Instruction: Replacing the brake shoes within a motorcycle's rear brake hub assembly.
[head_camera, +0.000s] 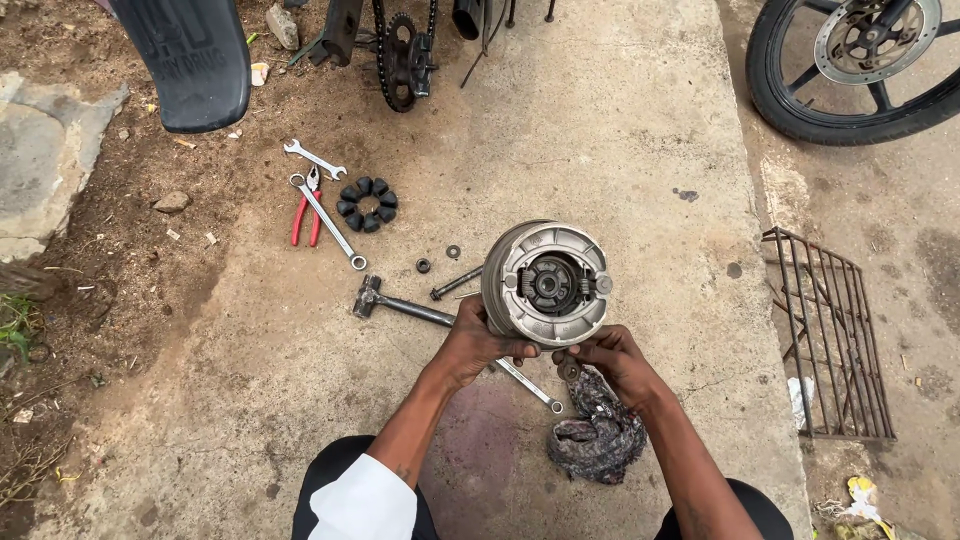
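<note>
Low in the frame, just below centre, both hands grip a round grey metal brake drum plate (548, 284) held upright above the concrete floor (620, 150). The left hand (478, 345) is closed on its lower left rim; the right hand (612, 360) pinches its lower edge, with a small dark part at the fingertips that is hard to make out. A crumpled dark rag (598, 435) lies under the right wrist. Left of centre lie a hammer (400, 303), a bolt (455, 283), red-handled pliers (306, 212), spanners (328, 220) and a ring of black rubber blocks (367, 204). At upper left a black mudguard (190, 60) carries pale lettering, cut off by the frame. A wheel (860, 65) at upper right is cropped too.
</note>
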